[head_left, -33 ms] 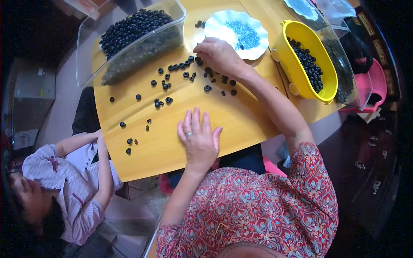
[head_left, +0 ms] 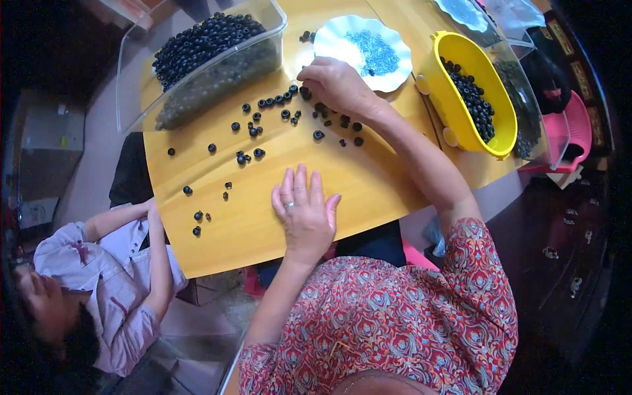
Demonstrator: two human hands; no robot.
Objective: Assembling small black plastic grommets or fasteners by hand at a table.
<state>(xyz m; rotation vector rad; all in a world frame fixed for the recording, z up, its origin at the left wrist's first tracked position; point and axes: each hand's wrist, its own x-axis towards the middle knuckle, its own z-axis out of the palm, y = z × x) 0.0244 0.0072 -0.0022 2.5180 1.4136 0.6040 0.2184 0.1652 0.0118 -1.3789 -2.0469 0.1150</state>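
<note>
My left hand (head_left: 304, 214) lies palm down on the yellow tabletop (head_left: 368, 178), fingers stretched out, with a ring on one finger. It holds nothing. Farther off, my right hand (head_left: 332, 84) is bent over the table, thumb and fingers pinched together; whatever sits between the fingertips is hidden. Just under it lie several small black, round, bead-like pieces (head_left: 286, 114), and more are scattered toward the left. Beyond the right hand stands a white wavy-edged plate (head_left: 336, 36) with small clear bluish bits (head_left: 373, 52) in it.
At the far left, a clear plastic bin (head_left: 276, 26) is heaped with black pieces (head_left: 204, 46). A yellow tub (head_left: 503, 125) with black pieces stands at right, beside another clear bin (head_left: 556, 135). A seated person (head_left: 118, 276) is at the left edge, near a pink chair (head_left: 576, 125) opposite.
</note>
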